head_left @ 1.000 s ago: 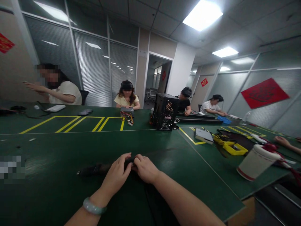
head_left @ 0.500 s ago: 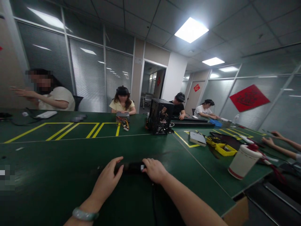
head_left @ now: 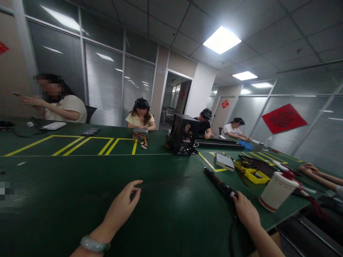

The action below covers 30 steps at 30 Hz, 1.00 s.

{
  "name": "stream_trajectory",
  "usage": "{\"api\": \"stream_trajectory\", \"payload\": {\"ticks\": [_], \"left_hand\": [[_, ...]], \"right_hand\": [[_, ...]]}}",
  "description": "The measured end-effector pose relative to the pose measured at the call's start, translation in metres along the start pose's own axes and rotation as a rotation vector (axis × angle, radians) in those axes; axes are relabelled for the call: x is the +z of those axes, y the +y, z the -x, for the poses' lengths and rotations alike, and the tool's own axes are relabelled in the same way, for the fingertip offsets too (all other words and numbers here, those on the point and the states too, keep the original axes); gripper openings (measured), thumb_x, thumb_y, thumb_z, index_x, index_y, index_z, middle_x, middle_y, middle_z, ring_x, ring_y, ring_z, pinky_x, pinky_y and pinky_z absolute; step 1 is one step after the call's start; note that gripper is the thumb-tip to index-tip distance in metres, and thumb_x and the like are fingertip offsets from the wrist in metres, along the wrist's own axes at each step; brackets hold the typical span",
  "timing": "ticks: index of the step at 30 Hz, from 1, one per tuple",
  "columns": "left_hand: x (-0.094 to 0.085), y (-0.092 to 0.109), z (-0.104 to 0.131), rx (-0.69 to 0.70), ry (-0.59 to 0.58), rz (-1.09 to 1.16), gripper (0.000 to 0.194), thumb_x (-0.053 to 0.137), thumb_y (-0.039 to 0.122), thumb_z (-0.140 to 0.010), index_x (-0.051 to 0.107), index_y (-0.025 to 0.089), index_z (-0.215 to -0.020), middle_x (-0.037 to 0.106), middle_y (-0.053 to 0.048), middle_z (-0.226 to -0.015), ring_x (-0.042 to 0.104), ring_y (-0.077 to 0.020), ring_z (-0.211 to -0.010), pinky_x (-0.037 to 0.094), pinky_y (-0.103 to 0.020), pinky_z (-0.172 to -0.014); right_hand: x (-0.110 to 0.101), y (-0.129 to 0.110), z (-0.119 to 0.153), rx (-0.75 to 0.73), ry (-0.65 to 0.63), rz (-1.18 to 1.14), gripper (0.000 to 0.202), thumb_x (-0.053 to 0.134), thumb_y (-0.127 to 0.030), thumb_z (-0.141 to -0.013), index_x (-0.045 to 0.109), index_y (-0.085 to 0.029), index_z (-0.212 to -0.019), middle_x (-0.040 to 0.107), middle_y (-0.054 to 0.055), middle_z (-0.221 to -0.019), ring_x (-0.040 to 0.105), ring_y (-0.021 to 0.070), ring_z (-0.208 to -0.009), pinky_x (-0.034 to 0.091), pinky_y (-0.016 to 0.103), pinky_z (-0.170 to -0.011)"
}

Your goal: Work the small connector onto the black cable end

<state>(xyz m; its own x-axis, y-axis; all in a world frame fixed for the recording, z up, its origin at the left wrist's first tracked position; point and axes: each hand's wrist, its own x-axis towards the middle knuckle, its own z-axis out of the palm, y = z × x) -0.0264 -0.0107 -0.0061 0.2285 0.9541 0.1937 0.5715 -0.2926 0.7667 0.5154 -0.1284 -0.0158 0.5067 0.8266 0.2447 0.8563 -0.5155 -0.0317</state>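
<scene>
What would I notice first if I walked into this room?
Probably the big green table with yellow lines, and the black computer case standing in its middle. Close by, the right hand grips a long black bar near a white cup, while the left hand rests open.

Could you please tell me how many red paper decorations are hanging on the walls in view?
4: a large one on the right glass wall, a small one by the far door, one in the corridor, one at the left edge.

Green table [head_left: 66,200] with black case [head_left: 183,139], white cup [head_left: 276,191].
</scene>
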Motion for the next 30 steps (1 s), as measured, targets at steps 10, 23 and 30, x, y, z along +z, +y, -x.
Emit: {"api": "stream_trajectory", "payload": {"ticks": [10, 23, 30], "left_hand": [[0.003, 0.004, 0.005, 0.121, -0.063, 0.024, 0.038, 0.042, 0.041, -0.094, 0.056, 0.027, -0.126, 0.061, -0.006, -0.125, 0.06, -0.026, -0.112, 0.051, -0.042, -0.092], [0.002, 0.02, 0.013, 0.2, -0.126, -0.038, 0.03, 0.042, 0.035, -0.094, 0.065, 0.03, -0.112, 0.067, 0.0, -0.113, 0.063, -0.0221, -0.103, 0.052, -0.038, -0.088], [-0.002, 0.03, 0.02, 0.21, -0.139, -0.055, 0.03, 0.042, 0.033, -0.093, 0.066, 0.03, -0.111, 0.067, 0.0, -0.112, 0.063, -0.0214, -0.102, 0.051, -0.037, -0.089]], "right_hand": [[0.015, 0.036, -0.011, 0.339, -0.022, 0.016, 0.053, 0.019, -0.041, -0.097, 0.058, -0.012, -0.117, 0.063, 0.023, -0.109, 0.064, 0.0351, -0.105, 0.048, 0.046, -0.083], [0.012, 0.025, -0.056, 0.618, -0.083, -0.043, 0.057, 0.04, -0.041, -0.08, 0.058, -0.005, -0.122, 0.058, 0.036, -0.111, 0.061, 0.0495, -0.101, 0.04, 0.065, -0.075], [0.045, 0.016, -0.051, 0.736, 0.082, -0.134, 0.077, 0.039, -0.056, -0.075, 0.048, -0.006, -0.133, 0.045, 0.039, -0.125, 0.044, 0.0562, -0.12, 0.026, 0.077, -0.083]]}}
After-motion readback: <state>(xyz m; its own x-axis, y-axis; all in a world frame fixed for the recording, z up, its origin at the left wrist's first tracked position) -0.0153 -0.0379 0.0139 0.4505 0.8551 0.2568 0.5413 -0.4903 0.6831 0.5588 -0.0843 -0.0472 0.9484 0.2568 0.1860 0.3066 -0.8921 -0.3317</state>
